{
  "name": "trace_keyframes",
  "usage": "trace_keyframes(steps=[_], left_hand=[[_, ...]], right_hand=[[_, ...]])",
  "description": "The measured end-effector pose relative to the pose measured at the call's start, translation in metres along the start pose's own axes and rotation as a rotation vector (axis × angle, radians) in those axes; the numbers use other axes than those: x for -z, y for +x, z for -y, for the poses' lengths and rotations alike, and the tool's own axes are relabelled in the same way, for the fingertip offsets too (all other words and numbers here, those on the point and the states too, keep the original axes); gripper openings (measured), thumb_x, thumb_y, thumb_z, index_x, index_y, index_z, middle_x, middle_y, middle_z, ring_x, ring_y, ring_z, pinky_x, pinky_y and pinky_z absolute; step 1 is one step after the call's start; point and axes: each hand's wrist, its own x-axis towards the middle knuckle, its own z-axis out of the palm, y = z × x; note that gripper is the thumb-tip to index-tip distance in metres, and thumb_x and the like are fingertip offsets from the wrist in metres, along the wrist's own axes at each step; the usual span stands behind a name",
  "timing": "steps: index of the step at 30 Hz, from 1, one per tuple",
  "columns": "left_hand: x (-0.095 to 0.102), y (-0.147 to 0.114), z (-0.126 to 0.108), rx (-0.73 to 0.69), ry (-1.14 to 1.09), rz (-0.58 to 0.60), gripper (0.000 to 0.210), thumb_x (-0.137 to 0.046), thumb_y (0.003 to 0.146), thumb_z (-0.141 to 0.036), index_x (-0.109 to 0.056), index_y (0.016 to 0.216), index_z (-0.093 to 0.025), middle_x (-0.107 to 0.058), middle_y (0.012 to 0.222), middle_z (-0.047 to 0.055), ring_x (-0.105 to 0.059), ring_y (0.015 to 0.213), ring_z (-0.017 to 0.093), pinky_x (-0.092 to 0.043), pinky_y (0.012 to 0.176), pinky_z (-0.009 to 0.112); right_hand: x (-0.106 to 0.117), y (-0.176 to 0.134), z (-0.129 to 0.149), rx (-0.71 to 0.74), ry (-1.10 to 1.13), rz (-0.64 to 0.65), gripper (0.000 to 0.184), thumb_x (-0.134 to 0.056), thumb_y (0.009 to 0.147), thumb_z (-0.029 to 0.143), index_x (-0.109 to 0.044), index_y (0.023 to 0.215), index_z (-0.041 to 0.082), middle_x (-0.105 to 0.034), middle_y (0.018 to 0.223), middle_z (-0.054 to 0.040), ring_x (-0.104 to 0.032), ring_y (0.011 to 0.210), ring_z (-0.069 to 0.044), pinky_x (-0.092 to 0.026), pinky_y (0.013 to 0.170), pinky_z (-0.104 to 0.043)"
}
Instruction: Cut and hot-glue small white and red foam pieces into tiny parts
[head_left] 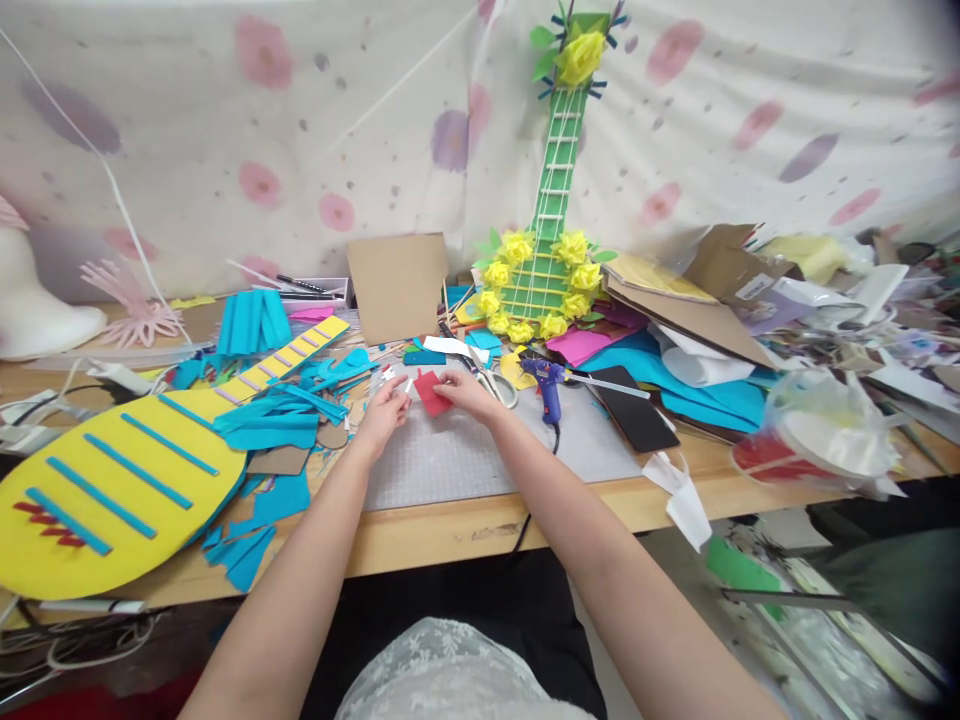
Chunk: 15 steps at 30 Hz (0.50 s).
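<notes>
My right hand [466, 396] pinches a small piece of red paper [432, 395] above the grey cutting mat [480, 465]. Just left of it, my left hand [385, 410] has its fingers closed together, with small white bits showing at the fingertips; what exactly they grip is too small to make out. Scissors [501, 388] lie right behind my right hand. Farther right, a blue glue gun [547, 385] with a clear glue stick rests on the mat.
A yellow paper guitar [120, 480] with blue strips lies at left among blue paper scraps [274, 425]. A green guitar [555, 240] with yellow flowers stands at the back beside a cardboard square [397, 290]. A black phone-like slab [634, 408] and plastic tub [814, 430] are right.
</notes>
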Motion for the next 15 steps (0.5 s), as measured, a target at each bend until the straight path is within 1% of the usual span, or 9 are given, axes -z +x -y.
trace_keyframes(steps=[2, 3, 6, 8, 10, 12, 13, 15], left_hand=[[0.002, -0.005, -0.002, 0.015, 0.04, 0.034, 0.057, -0.066, 0.064, -0.027, -0.05, 0.118, -0.017, -0.046, 0.056, -0.007, -0.032, 0.042, 0.005, -0.022, 0.042, 0.017], [0.004, -0.008, -0.002, 0.023, 0.06, 0.039, 0.057, -0.066, 0.064, -0.026, -0.05, 0.118, -0.018, -0.046, 0.056, -0.007, -0.034, 0.043, 0.005, -0.022, 0.042, 0.017], [0.014, -0.016, -0.004, 0.07, 0.134, 0.019, 0.046, -0.067, 0.064, -0.027, -0.056, 0.107, -0.018, -0.044, 0.054, -0.006, -0.036, 0.044, 0.006, -0.023, 0.041, 0.016], [0.019, -0.02, -0.005, 0.109, 0.172, 0.026, 0.037, -0.067, 0.064, -0.028, -0.06, 0.099, -0.018, -0.042, 0.052, -0.007, -0.034, 0.042, 0.005, -0.023, 0.041, 0.016], [0.019, -0.021, -0.005, 0.117, 0.171, 0.006, 0.03, -0.067, 0.065, -0.029, -0.062, 0.092, -0.017, -0.042, 0.052, -0.007, -0.033, 0.042, 0.004, -0.025, 0.041, 0.015], [0.014, -0.018, -0.003, 0.105, 0.149, -0.036, 0.023, -0.066, 0.066, -0.029, -0.063, 0.084, -0.015, -0.04, 0.05, -0.007, -0.033, 0.04, 0.004, -0.024, 0.039, 0.015], [0.01, -0.015, -0.001, 0.094, 0.137, -0.052, 0.02, -0.066, 0.067, -0.029, -0.063, 0.081, -0.015, -0.04, 0.048, -0.007, -0.033, 0.039, 0.004, -0.023, 0.038, 0.015], [0.002, -0.009, 0.003, 0.048, 0.15, -0.044, 0.016, -0.066, 0.067, -0.027, -0.062, 0.076, -0.014, -0.045, 0.05, -0.005, -0.038, 0.04, 0.005, -0.028, 0.037, 0.016]], right_hand=[[0.005, -0.01, -0.003, -0.055, 0.062, 0.058, 0.009, -0.057, 0.069, 0.025, -0.052, 0.069, 0.017, -0.056, 0.063, 0.0034, -0.05, 0.058, -0.01, -0.036, 0.055, -0.021], [0.007, -0.015, -0.004, -0.083, 0.093, 0.072, 0.008, -0.058, 0.07, 0.024, -0.053, 0.07, 0.017, -0.057, 0.063, 0.0032, -0.051, 0.058, -0.009, -0.037, 0.056, -0.021], [0.013, -0.027, -0.008, -0.137, 0.094, 0.083, 0.007, -0.057, 0.073, 0.023, -0.057, 0.073, 0.016, -0.059, 0.065, 0.0015, -0.052, 0.057, -0.009, -0.038, 0.056, -0.021], [0.014, -0.031, -0.01, -0.14, -0.023, 0.062, 0.009, -0.056, 0.076, 0.024, -0.058, 0.074, 0.016, -0.062, 0.068, -0.0002, -0.053, 0.058, -0.009, -0.039, 0.056, -0.021], [0.011, -0.03, -0.011, -0.127, -0.216, 0.024, 0.009, -0.056, 0.078, 0.025, -0.059, 0.075, 0.016, -0.064, 0.072, -0.0015, -0.054, 0.061, -0.01, -0.04, 0.057, -0.022], [0.006, -0.025, -0.01, -0.109, -0.374, -0.017, 0.008, -0.057, 0.078, 0.024, -0.06, 0.077, 0.016, -0.065, 0.076, -0.0028, -0.056, 0.066, -0.012, -0.041, 0.06, -0.023], [0.003, -0.022, -0.009, -0.107, -0.417, -0.032, 0.009, -0.057, 0.078, 0.025, -0.06, 0.079, 0.017, -0.066, 0.079, -0.0039, -0.057, 0.069, -0.014, -0.041, 0.063, -0.025], [-0.004, -0.016, -0.006, -0.092, -0.467, -0.085, 0.014, -0.054, 0.08, 0.027, -0.061, 0.088, 0.017, -0.066, 0.087, -0.0069, -0.058, 0.079, -0.019, -0.043, 0.07, -0.03]])
